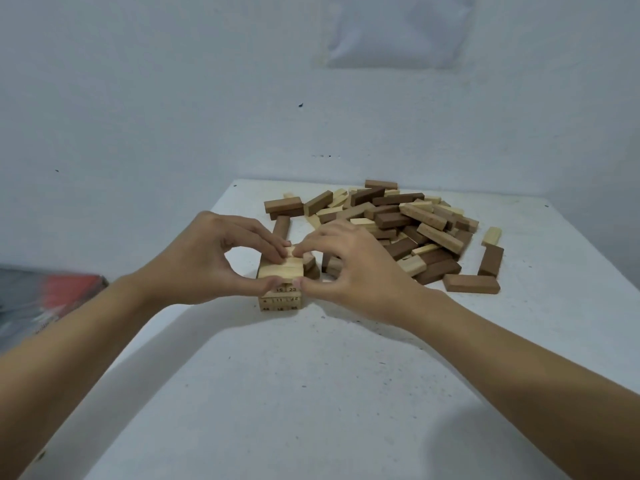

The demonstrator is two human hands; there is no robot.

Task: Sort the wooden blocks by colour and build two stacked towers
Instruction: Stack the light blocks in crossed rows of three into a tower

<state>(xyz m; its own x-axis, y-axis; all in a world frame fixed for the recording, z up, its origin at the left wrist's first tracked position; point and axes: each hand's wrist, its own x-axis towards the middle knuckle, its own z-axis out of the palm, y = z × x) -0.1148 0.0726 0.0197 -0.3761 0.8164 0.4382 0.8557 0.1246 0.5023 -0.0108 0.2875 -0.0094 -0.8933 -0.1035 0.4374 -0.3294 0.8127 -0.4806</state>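
- Your left hand and right hand both pinch the top layer of the light tower. Each thumb presses its near face, and the curled fingers meet over its far edge.
- That layer sits on the tower, which stands on the white table, straight ahead of you and near the table's middle.
- The top layer shows you 1 broad, unmarked side face, so its long axis runs left to right across your view. How many blocks make it up is hidden under your fingers.
- Below it, small faces printed with numbers look toward you, in 3 rows as far as I can read them. These seem to be block ends, so those blocks likely run away from you.
- My read of the step: you are squaring up a fresh layer of the light tower, early in the job. I can make out no dark tower.
- The next move calls for a gentle release, with both hands parting together so nothing slides. Then you reach right for another light block.
- The mixed pile of light and dark blocks lies unsorted, just beyond and to the right of the tower.
- 1 dark block lies flat at the pile's near right edge.
- A blurred red and black object sits off the table's left side.
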